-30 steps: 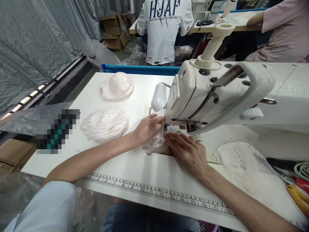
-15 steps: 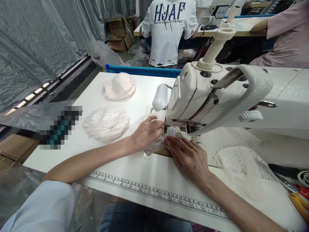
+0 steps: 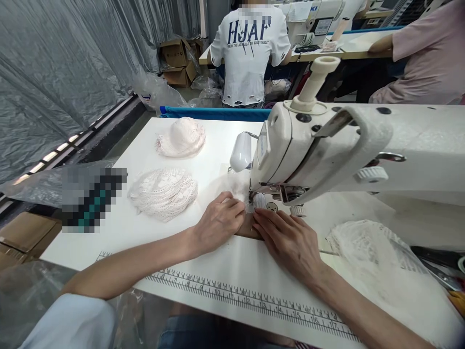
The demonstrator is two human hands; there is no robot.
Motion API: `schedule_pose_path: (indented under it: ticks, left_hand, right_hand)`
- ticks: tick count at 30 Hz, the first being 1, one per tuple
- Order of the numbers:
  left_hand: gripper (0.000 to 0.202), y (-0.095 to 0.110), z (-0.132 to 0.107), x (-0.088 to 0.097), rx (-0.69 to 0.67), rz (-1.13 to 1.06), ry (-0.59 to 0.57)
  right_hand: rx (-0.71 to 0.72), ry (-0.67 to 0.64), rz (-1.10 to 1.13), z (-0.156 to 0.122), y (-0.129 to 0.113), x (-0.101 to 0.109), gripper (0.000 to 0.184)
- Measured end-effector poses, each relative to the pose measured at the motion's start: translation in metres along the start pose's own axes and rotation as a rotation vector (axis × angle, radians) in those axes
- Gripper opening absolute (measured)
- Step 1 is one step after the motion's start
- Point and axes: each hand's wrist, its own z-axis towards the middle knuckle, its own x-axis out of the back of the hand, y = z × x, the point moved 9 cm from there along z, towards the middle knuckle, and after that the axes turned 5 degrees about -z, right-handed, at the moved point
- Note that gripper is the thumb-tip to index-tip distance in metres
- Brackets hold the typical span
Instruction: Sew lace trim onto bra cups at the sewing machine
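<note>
My left hand [image 3: 218, 222] lies on the white table [image 3: 203, 271] just left of the needle of the white sewing machine [image 3: 327, 150], fingers curled and pressed down on a small lace piece [image 3: 250, 206] that is mostly hidden beneath it. My right hand [image 3: 286, 237] rests flat beside it, fingers stretched toward the presser foot, fingertips touching the lace edge. Both hands nearly meet in front of the needle.
Two lace heaps [image 3: 163, 193] [image 3: 181, 137] lie at the table's left, another lace pile [image 3: 363, 242] at the right by some tools. A ruler strip [image 3: 247, 300] runs along the near edge. Two people sit at benches behind; cardboard boxes [image 3: 176, 60] and plastic sheeting stand far left.
The lace piece has fed further under the presser foot and less of it shows. Both hands have drawn slightly back toward me, and the view has tilted a little.
</note>
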Motion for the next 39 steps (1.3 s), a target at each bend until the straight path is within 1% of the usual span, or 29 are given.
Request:
schedule_pose_path:
  ticks: [7, 10, 12, 14, 15, 17, 18, 19, 20, 21, 22, 23, 24, 25, 26, 27, 28, 30, 32, 34, 36, 39]
  left_hand:
    - [0.023, -0.011, 0.003, -0.005, 0.01, 0.072, 0.028]
    - [0.024, -0.004, 0.003, -0.005, 0.002, 0.09, 0.037]
    - [0.024, 0.011, -0.002, 0.0, 0.015, 0.114, 0.041]
    - [0.024, 0.036, -0.013, 0.011, 0.044, 0.12, 0.048]
    - [0.022, 0.05, -0.02, 0.018, 0.063, 0.104, 0.052]
    - [0.018, 0.083, -0.034, 0.028, 0.021, 0.002, 0.009]
    - [0.017, 0.096, -0.04, 0.034, -0.002, -0.053, -0.003]
    - [0.016, 0.104, -0.045, 0.04, -0.023, -0.108, -0.001]
    - [0.018, 0.106, -0.048, 0.043, -0.023, -0.157, 0.0]
    - [0.019, 0.1, -0.049, 0.045, -0.002, -0.196, 0.005]
    - [0.021, 0.088, -0.048, 0.045, 0.053, -0.216, 0.011]
    - [0.021, 0.069, -0.047, 0.041, 0.143, -0.218, -0.007]
    - [0.016, 0.05, -0.045, 0.035, 0.239, -0.224, -0.031]
    - [0.017, 0.029, -0.044, 0.024, 0.357, -0.245, -0.101]
    - [0.027, 0.013, -0.044, 0.014, 0.449, -0.281, -0.178]
    - [0.032, 0.003, -0.044, 0.006, 0.504, -0.333, -0.232]
    - [0.031, -0.002, -0.044, 0.0, 0.537, -0.393, -0.275]
    - [0.02, 0.0, -0.046, -0.004, 0.561, -0.503, -0.319]
    - [0.011, 0.008, -0.05, 0.001, 0.571, -0.576, -0.304]
    - [0.01, 0.016, -0.056, 0.012, 0.567, -0.638, -0.247]
    - [0.009, 0.024, -0.061, 0.022, 0.542, -0.718, -0.196]
    - [0.009, 0.027, -0.071, 0.028, 0.546, -0.737, -0.18]
  right_hand:
    - [-0.032, 0.003, 0.017, 0.0, 0.004, 0.0, 0.017]
    - [-0.102, -0.011, 0.046, 0.0, 0.012, -0.004, 0.019]
    - [-0.201, -0.049, 0.078, -0.001, 0.02, -0.008, 0.024]
    - [-0.289, -0.114, 0.129, -0.004, 0.025, -0.013, 0.032]
    - [-0.304, -0.148, 0.155, -0.005, 0.023, -0.015, 0.037]
    - [-0.26, -0.195, 0.197, -0.007, 0.012, -0.015, 0.044]
    - [-0.22, -0.21, 0.22, -0.008, 0.005, -0.014, 0.045]
    - [-0.183, -0.221, 0.249, -0.009, -0.002, -0.012, 0.044]
    - [-0.158, -0.23, 0.285, -0.011, -0.009, -0.011, 0.04]
    - [-0.152, -0.235, 0.324, -0.014, -0.013, -0.011, 0.035]
    - [-0.159, -0.235, 0.357, -0.016, -0.015, -0.01, 0.03]
    - [-0.174, -0.228, 0.379, -0.019, -0.016, -0.01, 0.026]
    - [-0.188, -0.217, 0.391, -0.021, -0.017, -0.01, 0.024]
    - [-0.198, -0.204, 0.4, -0.022, -0.017, -0.01, 0.023]
    - [-0.202, -0.194, 0.41, -0.024, -0.018, -0.01, 0.021]
    - [-0.203, -0.192, 0.426, -0.024, -0.019, -0.01, 0.019]
    - [-0.206, -0.193, 0.446, -0.025, -0.02, -0.011, 0.017]
    - [-0.211, -0.198, 0.48, -0.026, -0.022, -0.01, 0.016]
    - [-0.216, -0.208, 0.502, -0.026, -0.025, -0.006, 0.02]
    - [-0.216, -0.231, 0.565, -0.027, -0.031, -0.002, 0.016]
    - [-0.205, -0.273, 0.694, -0.027, -0.038, 0.0, 0.01]
    - [-0.211, -0.325, 0.849, -0.028, -0.047, 0.0, 0.012]
